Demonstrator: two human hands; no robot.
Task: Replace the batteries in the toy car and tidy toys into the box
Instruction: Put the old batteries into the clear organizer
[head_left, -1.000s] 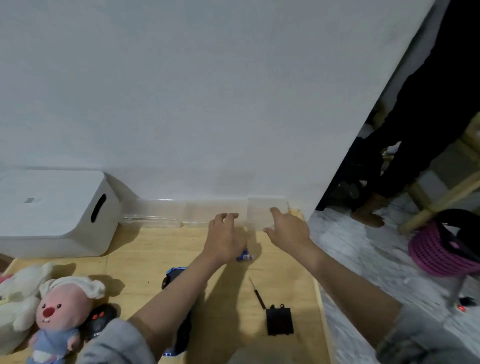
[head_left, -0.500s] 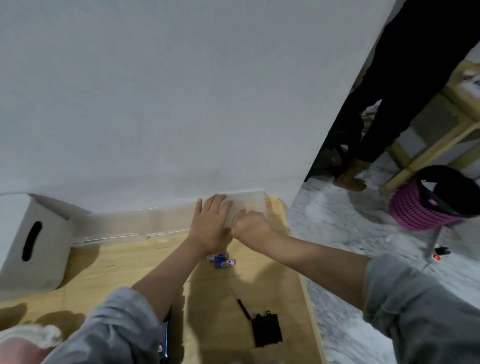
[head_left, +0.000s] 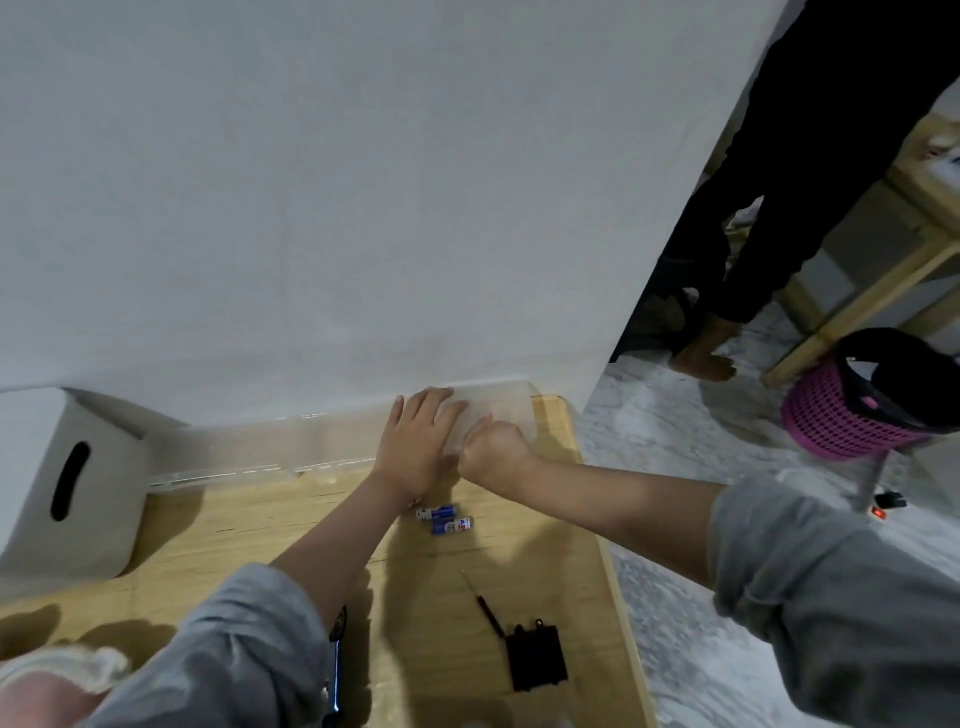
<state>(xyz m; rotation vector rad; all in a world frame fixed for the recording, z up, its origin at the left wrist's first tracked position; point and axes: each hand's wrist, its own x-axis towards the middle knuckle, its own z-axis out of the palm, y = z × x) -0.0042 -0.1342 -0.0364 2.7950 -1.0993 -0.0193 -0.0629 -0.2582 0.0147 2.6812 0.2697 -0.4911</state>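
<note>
Head view: at the table's (head_left: 561, 519) far right corner, a clear plastic container (head_left: 498, 410) is pressed flat-fingered by the left hand (head_left: 418, 447), while the right hand (head_left: 491, 451), curled, grips its near edge. Both hands are placed as half a second earlier. Two batteries (head_left: 447, 519) lie just behind the wrists; the screwdriver (head_left: 483, 605) and battery cover (head_left: 537, 657) lie nearer the right edge.
</note>
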